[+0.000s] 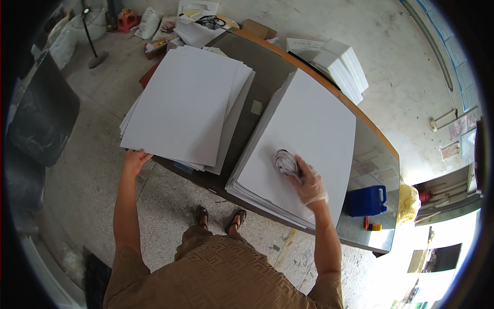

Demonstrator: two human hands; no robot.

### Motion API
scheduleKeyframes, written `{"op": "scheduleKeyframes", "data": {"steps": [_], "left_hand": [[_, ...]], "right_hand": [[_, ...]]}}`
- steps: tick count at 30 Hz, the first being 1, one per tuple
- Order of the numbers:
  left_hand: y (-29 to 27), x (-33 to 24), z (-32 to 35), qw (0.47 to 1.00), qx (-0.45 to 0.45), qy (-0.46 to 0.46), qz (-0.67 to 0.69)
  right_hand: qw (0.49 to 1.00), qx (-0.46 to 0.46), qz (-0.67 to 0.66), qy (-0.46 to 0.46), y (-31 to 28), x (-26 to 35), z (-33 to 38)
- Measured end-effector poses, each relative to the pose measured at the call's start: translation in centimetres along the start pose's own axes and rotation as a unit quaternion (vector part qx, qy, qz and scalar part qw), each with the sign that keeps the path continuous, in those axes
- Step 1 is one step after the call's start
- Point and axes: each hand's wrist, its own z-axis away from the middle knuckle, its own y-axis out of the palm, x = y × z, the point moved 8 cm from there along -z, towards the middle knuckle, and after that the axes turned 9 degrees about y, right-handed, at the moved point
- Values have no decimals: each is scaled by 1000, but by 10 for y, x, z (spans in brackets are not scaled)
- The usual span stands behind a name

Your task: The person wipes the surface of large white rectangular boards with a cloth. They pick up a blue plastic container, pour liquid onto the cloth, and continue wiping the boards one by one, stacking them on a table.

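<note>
In my right hand (pixel 309 186), gloved in thin clear plastic, is a crumpled white cloth (pixel 286 164) with dark marks, pressed onto the top sheet of the right stack of white sheets (pixel 314 118). My bare left hand (pixel 136 160) is at the near left corner of the left stack of white sheets (pixel 180 103). Its fingers close on the edge of a sheet there, their tips partly hidden. The left stack is uneven, with several sheets fanned out on its right side. The right stack is thicker, its layered edges showing along the left and near sides.
Both stacks lie on a dark table (pixel 242 110) with a wooden far edge. A blue jerrycan (pixel 367 201) stands at its right end, beside a small yellow object (pixel 376 227). White blocks (pixel 342 69) and a cardboard box (pixel 258 29) are beyond it. A black panel (pixel 43 108) stands left.
</note>
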Motion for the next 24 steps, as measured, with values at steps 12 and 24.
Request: {"op": "scheduleKeyframes", "data": {"steps": [12,24], "left_hand": [[281,-83,261,621,199,652,-387],[335,-19,277,600,243,695,-311]], "right_hand": [[922,-155,311,-173,23,71,36],[940,-103,213,-247,54,73,33]]}}
